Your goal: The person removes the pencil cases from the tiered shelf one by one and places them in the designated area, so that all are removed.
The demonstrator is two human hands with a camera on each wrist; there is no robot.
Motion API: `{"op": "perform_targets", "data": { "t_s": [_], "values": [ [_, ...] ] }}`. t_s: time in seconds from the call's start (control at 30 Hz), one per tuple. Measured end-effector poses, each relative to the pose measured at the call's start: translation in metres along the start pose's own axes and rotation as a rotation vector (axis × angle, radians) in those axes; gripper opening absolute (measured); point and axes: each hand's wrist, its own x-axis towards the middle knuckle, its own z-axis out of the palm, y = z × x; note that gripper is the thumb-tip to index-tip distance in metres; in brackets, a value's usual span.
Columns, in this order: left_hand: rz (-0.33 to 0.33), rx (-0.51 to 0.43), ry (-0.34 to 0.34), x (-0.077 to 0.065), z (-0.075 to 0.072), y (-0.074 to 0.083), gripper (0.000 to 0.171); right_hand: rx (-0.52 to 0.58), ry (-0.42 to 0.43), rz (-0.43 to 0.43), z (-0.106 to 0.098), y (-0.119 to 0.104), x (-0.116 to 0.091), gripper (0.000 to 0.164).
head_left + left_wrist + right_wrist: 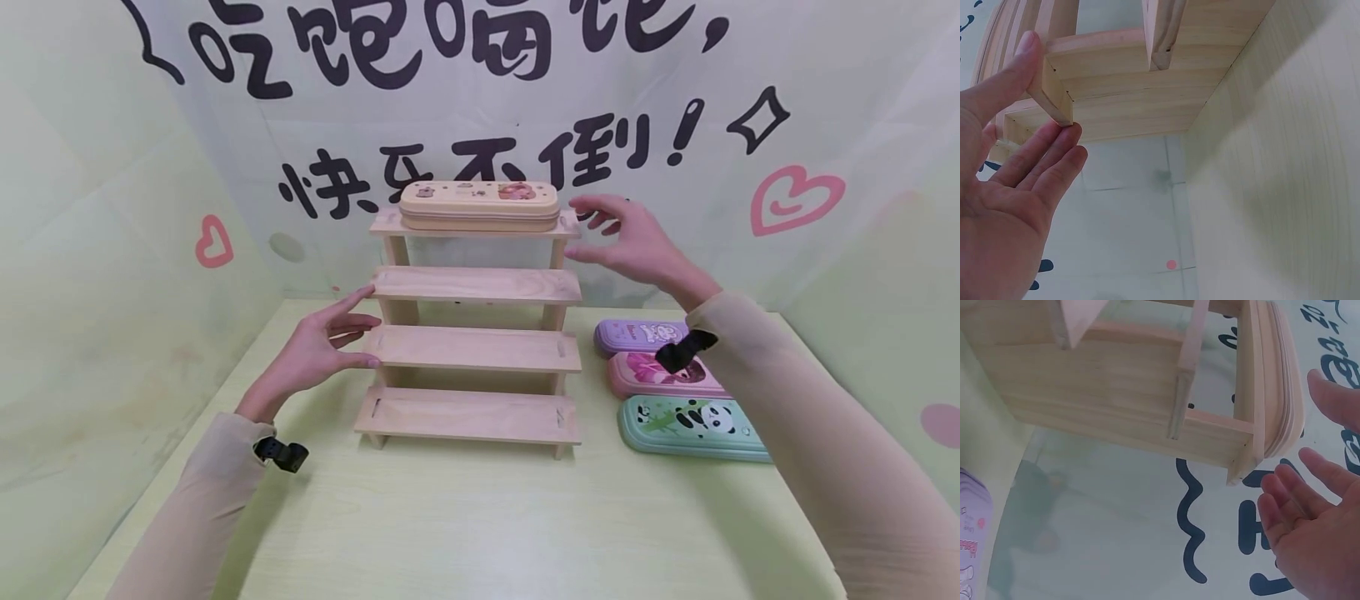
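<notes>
A pale wooden stepped shelf [474, 415] with several tiers stands on the table, and a cream pencil case [480, 207] with small cartoon prints lies on its top tier. At the shelf's left side, my left hand [318, 350] pinches the end of a middle board, thumb at the front edge and fingers behind, as the left wrist view shows. My right hand [633, 242] is held in the air just right of the top tier, fingers spread in a loose C beside the case's end. In the right wrist view a gap separates its fingertips from the cream case [1282, 381].
To the right of the shelf, a purple case [633, 335], a pink case [637, 373] and a green panda case [690, 427] lie on the light table [480, 517]. A printed cloth backdrop [315, 133] with large black lettering hangs behind the shelf.
</notes>
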Motion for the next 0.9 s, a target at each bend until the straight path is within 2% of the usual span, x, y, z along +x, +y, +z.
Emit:
{"op": "perform_targets", "data": {
  "t_s": [0.3, 0.5, 0.7, 0.9],
  "values": [
    [-0.007, -0.012, 0.002, 0.000, -0.002, -0.002, 0.107, 0.055, -0.033, 0.088, 0.008, -0.003, 0.032, 0.078],
    [-0.007, -0.009, -0.001, 0.000, -0.001, -0.002, 0.106, 0.086, -0.067, 0.110, 0.013, -0.003, 0.050, 0.082],
    [-0.003, -0.004, -0.003, 0.001, 0.000, -0.002, 0.106, 0.087, -0.100, 0.122, 0.014, -0.003, 0.062, 0.085],
    [-0.003, -0.008, -0.007, 0.001, -0.001, -0.002, 0.106, 0.083, -0.110, 0.135, 0.014, -0.003, 0.066, 0.085]
  ]
}}
